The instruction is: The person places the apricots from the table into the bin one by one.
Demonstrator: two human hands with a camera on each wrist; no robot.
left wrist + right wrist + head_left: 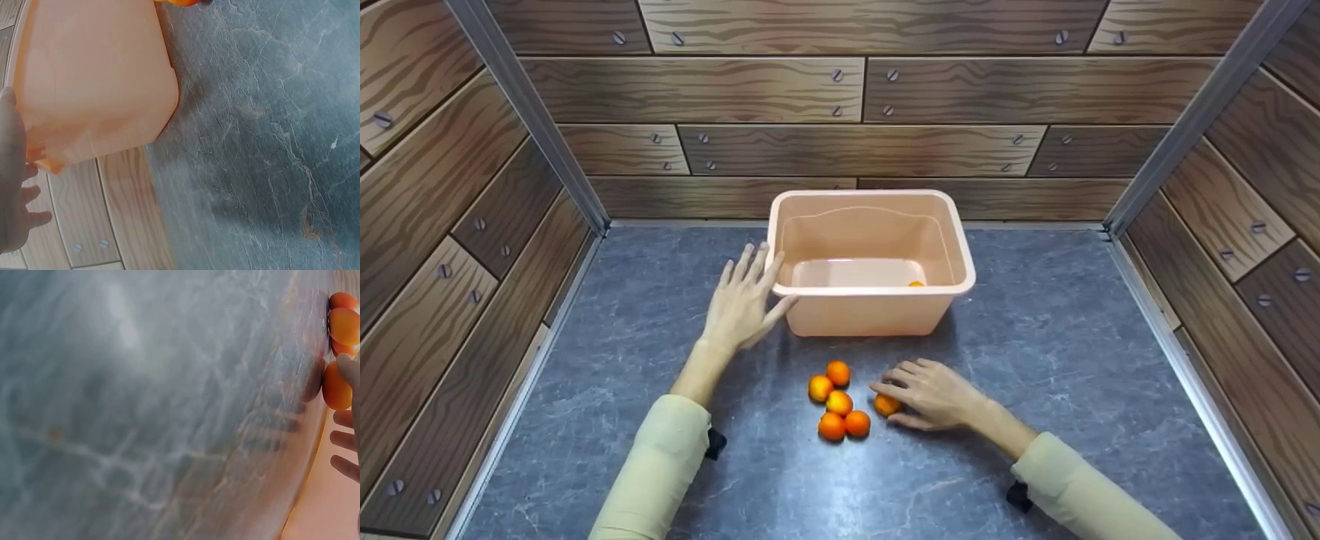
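Observation:
My left hand (pixel 737 304) rests at the left rim of a peach plastic tub (pixel 864 315), its fingers straight and spread. In the left wrist view, fingers (pixel 34 208) show beside the tub's side wall (pixel 95 67). In front of the tub, my right hand (pixel 936 395) reaches down over a small orange (pixel 886 405), which sits between its thumb and fingers on the floor. The right wrist view shows the thumb against this orange (pixel 336 387), with the other fingertips (pixel 343 439) beyond it. Left of this hand, several more small oranges (pixel 838 403) lie in a loose cluster.
Inside the tub, part of another orange (pixel 916 284) shows above the near rim. Wood-pattern walls (pixel 862 90) with metal corner strips enclose the back and both sides. The floor (pixel 1072 322) is grey-blue with a marble pattern.

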